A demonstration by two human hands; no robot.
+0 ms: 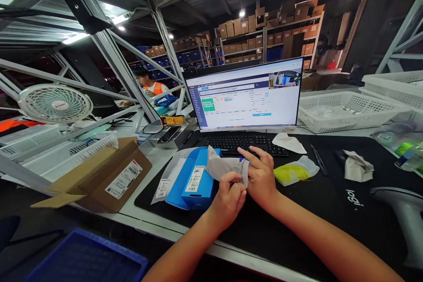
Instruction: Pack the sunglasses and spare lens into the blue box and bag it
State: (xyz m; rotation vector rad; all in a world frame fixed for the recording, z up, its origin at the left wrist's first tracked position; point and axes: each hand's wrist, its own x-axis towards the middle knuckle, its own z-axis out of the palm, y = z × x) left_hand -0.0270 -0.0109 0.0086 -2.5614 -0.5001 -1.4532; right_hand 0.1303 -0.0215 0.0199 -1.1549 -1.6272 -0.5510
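Note:
Both hands hold a pale grey pouch [222,164] above the black desk mat, in front of the keyboard. My left hand [228,198] pinches the pouch's near edge. My right hand [262,176] grips its right end, with the index and middle fingers reaching forward. A bit of something blue shows at that end, mostly hidden by the fingers. Just left of the pouch lies an opened blue box [197,180] with a white label. Under and beside that box is a translucent plastic bag [161,185] with a printed label.
A monitor [244,97] and black keyboard [244,143] stand ahead. An open cardboard box [109,180] and fan [56,103] are left. Right are a yellow-and-clear wrapper [295,171], pen [319,160], crumpled paper [358,166], scanner [401,211] and white basket [346,112].

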